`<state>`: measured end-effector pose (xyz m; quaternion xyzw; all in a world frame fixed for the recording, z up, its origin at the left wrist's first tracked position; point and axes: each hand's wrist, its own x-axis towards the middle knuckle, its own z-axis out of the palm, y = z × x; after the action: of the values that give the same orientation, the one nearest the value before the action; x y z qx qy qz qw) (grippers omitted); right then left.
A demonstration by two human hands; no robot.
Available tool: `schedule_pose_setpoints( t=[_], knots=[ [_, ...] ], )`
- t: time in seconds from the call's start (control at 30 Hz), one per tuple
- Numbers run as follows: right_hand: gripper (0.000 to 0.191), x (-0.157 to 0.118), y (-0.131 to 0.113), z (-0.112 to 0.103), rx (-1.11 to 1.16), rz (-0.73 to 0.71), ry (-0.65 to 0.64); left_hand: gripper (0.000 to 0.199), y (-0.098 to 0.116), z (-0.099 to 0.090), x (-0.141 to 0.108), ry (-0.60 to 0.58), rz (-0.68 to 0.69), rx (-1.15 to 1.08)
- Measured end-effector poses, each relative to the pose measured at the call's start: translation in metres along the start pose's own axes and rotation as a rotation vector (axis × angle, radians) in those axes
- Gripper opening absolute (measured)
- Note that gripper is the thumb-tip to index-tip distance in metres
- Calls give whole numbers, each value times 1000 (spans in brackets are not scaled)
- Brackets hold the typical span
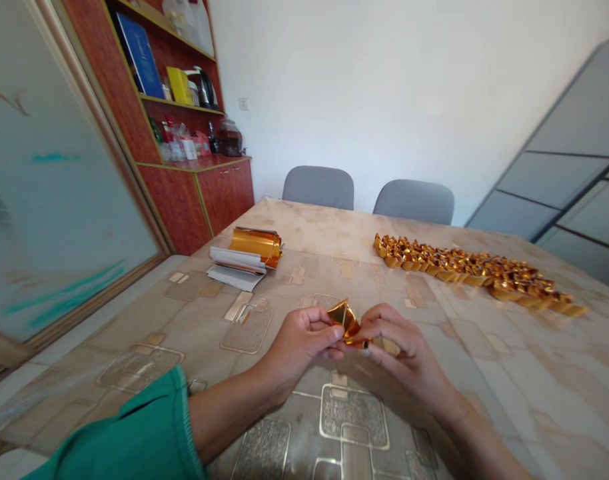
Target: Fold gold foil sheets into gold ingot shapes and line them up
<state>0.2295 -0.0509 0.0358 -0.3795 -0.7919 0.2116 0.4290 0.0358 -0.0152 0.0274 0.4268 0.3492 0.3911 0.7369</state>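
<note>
Between my two hands, above the patterned tabletop, is a partly folded piece of shiny gold foil paper (345,316). One end stands up in a point, and a rolled edge shows low on the right. My left hand (312,337) pinches its left side with the thumb in front. The fingers of my right hand (399,340) are closed on its right side. A stack of gold foil sheets (257,247) with pale undersides lies curled on the table at the left. Rows of folded gold foil pieces (464,267) sit packed together at the right.
The table (184,333) has a patterned cover. Two grey chairs (318,187) stand at its far side, against a white wall. A red-brown cabinet (224,193) with bottles, a kettle and boxes is at the left, beside a frosted sliding door (49,173). A grey panel (569,147) leans at the right.
</note>
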Motion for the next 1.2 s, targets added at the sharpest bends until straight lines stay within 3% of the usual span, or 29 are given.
schedule_pose_setpoints(
  t=[0.13,0.27,0.4,0.53,0.8,0.93,1.2],
  knots=[
    [4,0,-4,7,19,7,71,26,0,0,0,4,63,-37],
    [16,-1,-3,4,-122,-109,68,31,2,-2,0,45,97,-91],
    [15,0,-2,-2,-183,-127,63,29,3,-2,0,49,83,-69],
    [11,1,-5,0,-129,-71,51,24,1,0,-1,33,117,13],
    [10,2,-7,12,34,93,159,24,0,1,-3,14,145,83],
    [18,2,-5,13,19,103,215,25,-1,2,-2,-4,153,89],
    [16,2,0,14,9,136,248,27,-6,3,-2,29,137,80]
  ],
)
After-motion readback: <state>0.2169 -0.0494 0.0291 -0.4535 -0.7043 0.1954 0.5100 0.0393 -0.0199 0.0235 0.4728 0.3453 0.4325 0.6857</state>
